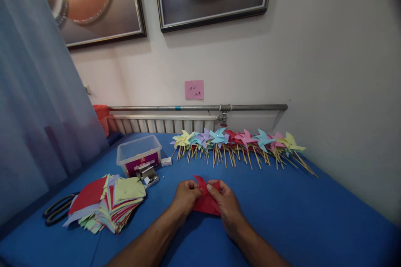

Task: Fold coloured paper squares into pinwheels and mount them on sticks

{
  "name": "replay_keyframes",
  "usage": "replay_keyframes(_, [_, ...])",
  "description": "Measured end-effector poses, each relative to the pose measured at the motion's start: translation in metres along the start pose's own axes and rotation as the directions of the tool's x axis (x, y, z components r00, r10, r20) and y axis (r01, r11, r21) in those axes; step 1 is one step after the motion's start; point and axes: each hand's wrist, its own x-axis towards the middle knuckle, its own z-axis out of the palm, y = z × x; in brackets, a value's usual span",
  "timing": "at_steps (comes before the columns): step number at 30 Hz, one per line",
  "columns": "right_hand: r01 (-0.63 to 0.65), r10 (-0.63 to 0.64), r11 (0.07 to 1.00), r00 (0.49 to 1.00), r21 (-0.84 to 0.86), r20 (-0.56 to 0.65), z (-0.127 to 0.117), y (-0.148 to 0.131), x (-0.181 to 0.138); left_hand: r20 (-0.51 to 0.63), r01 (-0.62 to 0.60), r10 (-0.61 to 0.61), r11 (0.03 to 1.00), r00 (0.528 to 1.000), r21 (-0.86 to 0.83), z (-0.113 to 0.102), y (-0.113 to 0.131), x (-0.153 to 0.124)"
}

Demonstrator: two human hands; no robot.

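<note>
A red paper square lies on the blue table, partly folded up, with a pointed flap rising at its top. My left hand pinches its left edge with curled fingers. My right hand pinches the right side, thumb and fingers closed on the paper. Both hands rest low on the table, close together, with the paper between them.
A row of finished paper pinwheels on wooden sticks lies along the wall. A stack of coloured paper squares sits at left, with black scissors beside it. A clear plastic box and a small stapler stand behind the stack.
</note>
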Motion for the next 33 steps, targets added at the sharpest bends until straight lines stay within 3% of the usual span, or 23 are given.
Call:
replay_keyframes(11, [0.059, -0.046, 0.985, 0.996, -0.161, 0.081, -0.0014, -0.0033, -0.0026, -0.020, -0.008, 0.009, 1.000, 1.000, 0.022, -0.0007, -0.0039, 0.0018])
replay_keyframes(33, [0.071, -0.066, 0.961, 0.997, -0.267, 0.028, -0.0077, -0.0066, 0.0061, 0.013, -0.017, 0.017, 1.000, 1.000, 0.001, -0.0018, -0.0053, 0.0005])
